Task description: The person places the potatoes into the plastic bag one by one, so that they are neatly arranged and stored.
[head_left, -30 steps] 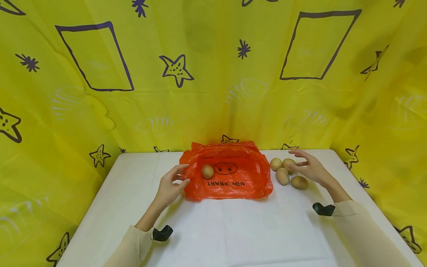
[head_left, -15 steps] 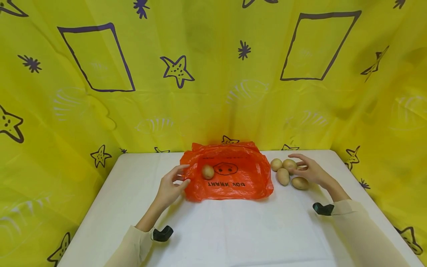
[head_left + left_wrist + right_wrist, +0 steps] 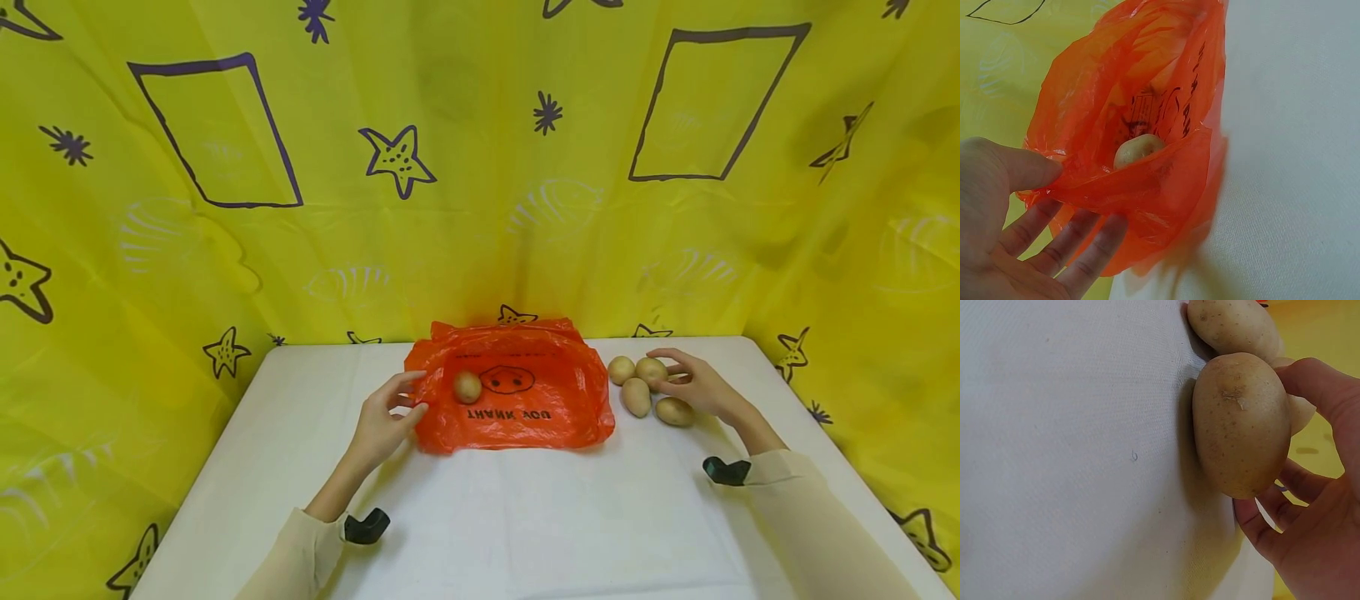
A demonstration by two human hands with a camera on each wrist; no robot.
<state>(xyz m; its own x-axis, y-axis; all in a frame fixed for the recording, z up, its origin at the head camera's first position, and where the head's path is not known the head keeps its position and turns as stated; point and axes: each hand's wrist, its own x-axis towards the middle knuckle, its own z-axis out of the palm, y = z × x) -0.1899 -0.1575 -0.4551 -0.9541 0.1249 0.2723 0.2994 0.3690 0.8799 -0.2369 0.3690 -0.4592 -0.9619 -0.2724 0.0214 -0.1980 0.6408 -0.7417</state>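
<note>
While the left hand (image 3: 381, 425) pinches the soft red bag (image 3: 573, 396) by its rim, the right hand (image 3: 705, 387) curls round a potato (image 3: 649, 372) right of it, probably firm, best held across its sides.

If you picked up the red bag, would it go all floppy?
Probably: the bag looks like thin, wrinkled plastic. It would likely sag near the left hand, where the potato inside sits. That roundish potato might roll.

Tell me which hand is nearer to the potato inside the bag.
Left: the left hand is just left of the potato; the right hand is far right, beyond the bag.
</note>
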